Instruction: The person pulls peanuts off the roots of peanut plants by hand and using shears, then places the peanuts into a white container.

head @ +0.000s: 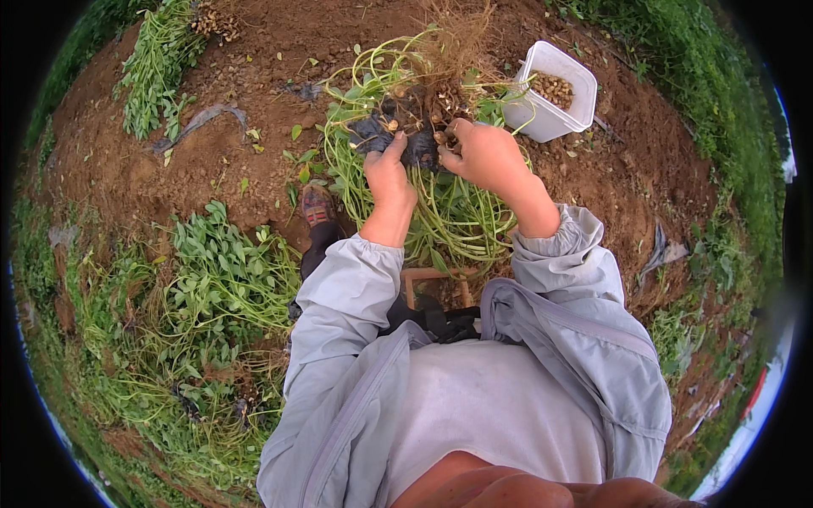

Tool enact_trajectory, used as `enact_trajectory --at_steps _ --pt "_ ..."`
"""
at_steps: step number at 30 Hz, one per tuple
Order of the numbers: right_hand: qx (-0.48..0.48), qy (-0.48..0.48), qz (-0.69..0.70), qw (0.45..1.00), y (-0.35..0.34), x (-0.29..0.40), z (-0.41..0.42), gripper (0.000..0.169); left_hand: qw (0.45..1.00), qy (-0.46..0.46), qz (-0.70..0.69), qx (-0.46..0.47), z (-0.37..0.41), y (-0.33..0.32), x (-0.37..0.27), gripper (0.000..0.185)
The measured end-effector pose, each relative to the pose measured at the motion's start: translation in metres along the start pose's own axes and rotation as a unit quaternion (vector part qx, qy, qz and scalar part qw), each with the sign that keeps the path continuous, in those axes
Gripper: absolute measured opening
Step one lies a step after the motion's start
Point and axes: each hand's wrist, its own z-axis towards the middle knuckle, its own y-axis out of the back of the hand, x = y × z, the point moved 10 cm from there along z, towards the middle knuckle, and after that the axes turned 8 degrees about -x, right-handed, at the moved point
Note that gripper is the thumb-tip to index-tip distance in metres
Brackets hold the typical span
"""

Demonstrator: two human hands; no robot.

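An uprooted peanut plant [460,219] lies before me, its bare roots [454,47] pointing away and its stems and leaves nearest my body. Torn black plastic film [419,149] clings around its base. My left hand [389,178] grips the plant at the film, its thumb just below a pale peanut pod [392,126]. On the other side of the root base, my right hand [489,155] has thumb and fingers curled around a small brown pod [439,136]. The undersides of both hands are hidden.
A white plastic bucket [546,124], tilted, holds picked peanuts [552,89] at the right. Pulled peanut plants lie in a heap [222,286] at left and a bunch [152,76] at upper left. Wooden stool-like bars [438,273] show below the plant, beside my shoe [317,204].
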Motion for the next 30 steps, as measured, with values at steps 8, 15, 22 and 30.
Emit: enact_trajectory --at_steps 8,15,22,30 --pt "-0.086 0.054 0.170 0.980 0.044 0.008 0.002 0.025 1.000 0.009 -0.002 0.017 0.003 -0.003 0.005 0.010" --pt "0.183 -0.053 0.637 0.747 -0.044 0.049 -0.062 0.029 1.000 0.023 0.001 -0.018 0.021 0.000 0.013 0.014" --pt "0.048 -0.245 0.753 0.609 -0.035 -0.004 -0.036 0.015 1.000 0.007 0.002 0.012 0.012 -0.005 0.015 0.012" --pt "-0.140 -0.084 0.101 0.981 0.018 -0.014 0.012 0.042 0.998 0.005 0.057 0.019 -0.005 -0.005 0.016 0.015"
